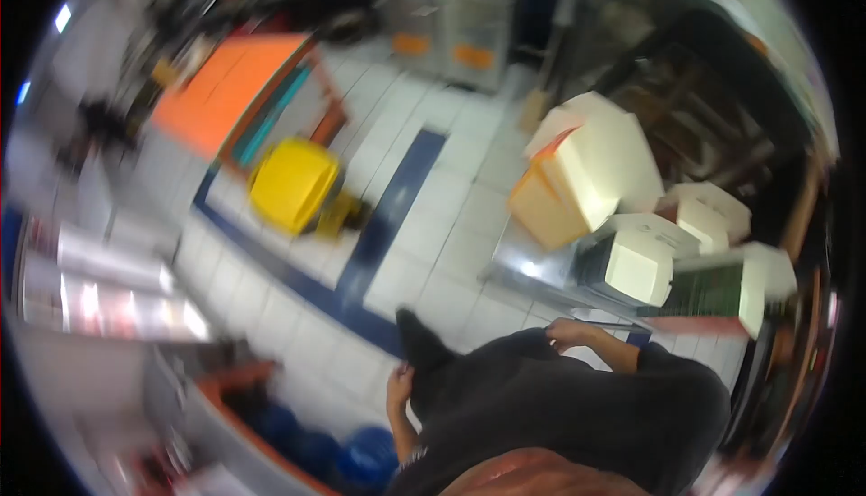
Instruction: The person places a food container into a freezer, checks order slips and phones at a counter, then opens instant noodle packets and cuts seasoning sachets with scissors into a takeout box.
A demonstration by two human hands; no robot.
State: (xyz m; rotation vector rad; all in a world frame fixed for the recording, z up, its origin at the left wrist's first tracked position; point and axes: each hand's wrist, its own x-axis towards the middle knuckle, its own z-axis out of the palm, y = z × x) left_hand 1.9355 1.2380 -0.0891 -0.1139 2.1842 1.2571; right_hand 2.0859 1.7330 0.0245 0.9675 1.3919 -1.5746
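My left hand (400,382) hangs low beside the dark clothing (541,397), near the blue round objects at the bottom. Its fingers look bent, but blur hides whether they hold anything. On the other side, my right hand (565,335) is against the front of the dark clothing, close to the metal table (532,266). Its fingers are curled, and what they pinch, if anything, is too small to make out.
Open cardboard boxes (639,266) stand on the metal table at the right. A yellow seat (295,186) is beside an orange-topped counter (234,86). Blue round containers (368,456) lie below left. Metal cabinets (469,32) stand at the back.
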